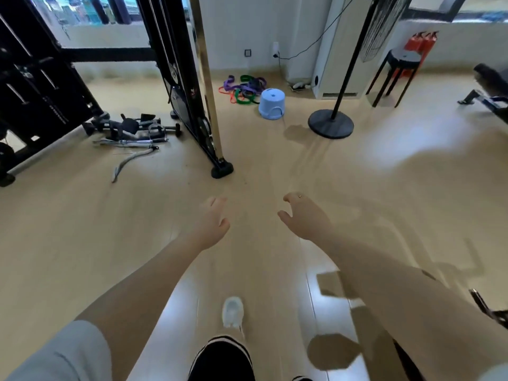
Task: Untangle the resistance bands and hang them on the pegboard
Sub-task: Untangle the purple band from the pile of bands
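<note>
A tangled heap of resistance bands (243, 88) in purple, green and red lies on the floor far ahead, by the wall and just left of a light blue stool. My left hand (213, 220) and my right hand (303, 217) reach forward at mid-frame, well short of the bands. Both hands hold nothing, with fingers loosely curled and apart. A ring shows on my right hand. No pegboard is in view.
A light blue plastic stool (271, 104) stands beside the bands. A black cable machine (178, 78) with a gold post (210, 94) stands left of the path, with handles and dumbbells (132, 127) strewn beside it. A fan stand base (330, 123) and black stool (398, 75) are right.
</note>
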`<action>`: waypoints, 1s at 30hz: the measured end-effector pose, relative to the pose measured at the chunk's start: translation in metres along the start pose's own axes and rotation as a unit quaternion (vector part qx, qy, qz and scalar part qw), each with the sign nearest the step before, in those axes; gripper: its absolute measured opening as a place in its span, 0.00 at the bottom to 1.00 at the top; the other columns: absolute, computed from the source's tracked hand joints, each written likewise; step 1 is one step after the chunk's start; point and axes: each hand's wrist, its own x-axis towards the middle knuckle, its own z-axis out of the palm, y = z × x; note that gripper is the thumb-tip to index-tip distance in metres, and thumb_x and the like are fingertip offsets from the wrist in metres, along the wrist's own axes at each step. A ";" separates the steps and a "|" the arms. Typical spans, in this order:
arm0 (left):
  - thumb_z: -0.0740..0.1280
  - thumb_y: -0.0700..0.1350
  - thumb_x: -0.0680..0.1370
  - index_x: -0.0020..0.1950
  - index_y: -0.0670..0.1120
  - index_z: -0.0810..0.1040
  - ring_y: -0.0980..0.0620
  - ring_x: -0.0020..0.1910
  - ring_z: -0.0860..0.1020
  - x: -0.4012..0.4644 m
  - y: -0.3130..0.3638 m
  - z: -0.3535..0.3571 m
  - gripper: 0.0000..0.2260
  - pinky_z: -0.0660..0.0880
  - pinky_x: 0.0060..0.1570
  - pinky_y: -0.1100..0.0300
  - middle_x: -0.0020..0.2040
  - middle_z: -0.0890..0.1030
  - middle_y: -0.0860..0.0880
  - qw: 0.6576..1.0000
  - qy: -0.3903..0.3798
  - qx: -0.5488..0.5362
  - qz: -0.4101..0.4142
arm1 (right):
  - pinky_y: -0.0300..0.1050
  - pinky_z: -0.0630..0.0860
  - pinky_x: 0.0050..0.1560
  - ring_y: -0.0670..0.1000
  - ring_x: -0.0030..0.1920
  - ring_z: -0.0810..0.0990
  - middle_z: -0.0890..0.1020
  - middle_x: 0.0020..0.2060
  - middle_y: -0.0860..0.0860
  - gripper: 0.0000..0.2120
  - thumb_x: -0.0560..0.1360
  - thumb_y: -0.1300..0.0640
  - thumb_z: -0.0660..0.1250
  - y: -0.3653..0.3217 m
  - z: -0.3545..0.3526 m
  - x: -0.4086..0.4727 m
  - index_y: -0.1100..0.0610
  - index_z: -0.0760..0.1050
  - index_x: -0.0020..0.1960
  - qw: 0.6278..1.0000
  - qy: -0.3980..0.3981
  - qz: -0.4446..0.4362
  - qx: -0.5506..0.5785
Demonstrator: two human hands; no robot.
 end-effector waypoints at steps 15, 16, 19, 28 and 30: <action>0.60 0.50 0.79 0.75 0.47 0.56 0.49 0.64 0.71 0.472 -0.016 -0.068 0.27 0.72 0.59 0.55 0.71 0.65 0.48 0.996 -0.075 -0.007 0.055 | 0.45 0.68 0.59 0.56 0.62 0.73 0.75 0.62 0.56 0.20 0.78 0.50 0.61 0.069 -0.105 0.422 0.61 0.69 0.66 0.988 -0.003 0.125 0.088; 0.60 0.50 0.79 0.75 0.48 0.56 0.49 0.64 0.71 0.500 -0.009 -0.069 0.27 0.71 0.59 0.56 0.71 0.65 0.49 0.995 -0.077 -0.019 0.064 | 0.44 0.68 0.57 0.56 0.61 0.74 0.76 0.62 0.56 0.20 0.78 0.51 0.62 0.082 -0.111 0.447 0.62 0.70 0.65 0.985 -0.002 0.141 0.102; 0.61 0.49 0.78 0.75 0.48 0.56 0.49 0.66 0.69 0.589 0.009 -0.066 0.27 0.69 0.62 0.55 0.71 0.65 0.49 0.992 -0.085 -0.044 0.078 | 0.41 0.65 0.52 0.56 0.60 0.74 0.76 0.61 0.57 0.20 0.78 0.51 0.62 0.119 -0.131 0.525 0.63 0.70 0.64 0.977 -0.007 0.173 0.124; 0.60 0.45 0.79 0.75 0.45 0.56 0.51 0.66 0.69 0.833 0.014 -0.092 0.26 0.63 0.54 0.66 0.72 0.64 0.50 0.992 -0.081 -0.094 0.001 | 0.50 0.74 0.54 0.53 0.49 0.78 0.79 0.48 0.50 0.23 0.70 0.37 0.61 0.183 -0.217 0.798 0.55 0.75 0.52 0.983 -0.066 0.126 0.118; 0.60 0.46 0.79 0.75 0.46 0.57 0.50 0.67 0.68 0.880 -0.002 -0.106 0.25 0.64 0.57 0.62 0.72 0.64 0.50 0.993 -0.062 -0.095 -0.036 | 0.53 0.77 0.51 0.53 0.46 0.79 0.80 0.45 0.49 0.28 0.63 0.29 0.55 0.191 -0.222 0.866 0.51 0.75 0.48 0.987 -0.085 0.111 0.083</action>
